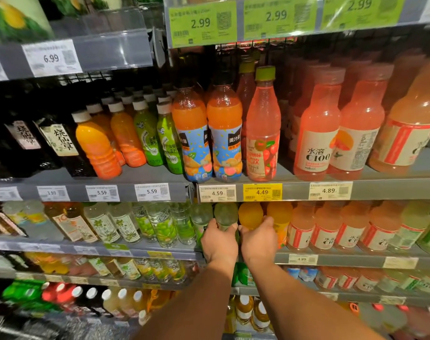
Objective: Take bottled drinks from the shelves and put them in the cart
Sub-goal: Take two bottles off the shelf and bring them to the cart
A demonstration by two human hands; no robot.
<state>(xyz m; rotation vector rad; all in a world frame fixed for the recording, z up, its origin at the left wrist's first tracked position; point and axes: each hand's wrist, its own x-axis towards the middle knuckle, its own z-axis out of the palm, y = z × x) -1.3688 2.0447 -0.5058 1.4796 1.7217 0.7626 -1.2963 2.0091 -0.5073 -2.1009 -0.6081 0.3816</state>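
Observation:
Both my arms reach into the second shelf from the middle of the drinks rack. My left hand point(219, 241) wraps around a pale green bottle point(225, 213) that stands at the shelf's front. Right beside it my right hand point(259, 239) closes around a yellow-orange bottle point(250, 214). Both bottles stand upright on the shelf, their lower halves hidden by my fingers. The cart is out of view, except perhaps for grey wire bars at the bottom left corner.
Rows of bottles fill every shelf: orange juice bottles point(224, 133) and pink C100 bottles point(317, 133) above, clear green-label bottles point(160, 224) to the left, pink bottles point(324, 227) to the right. A shelf edge with price tags point(262, 192) hangs just above my hands.

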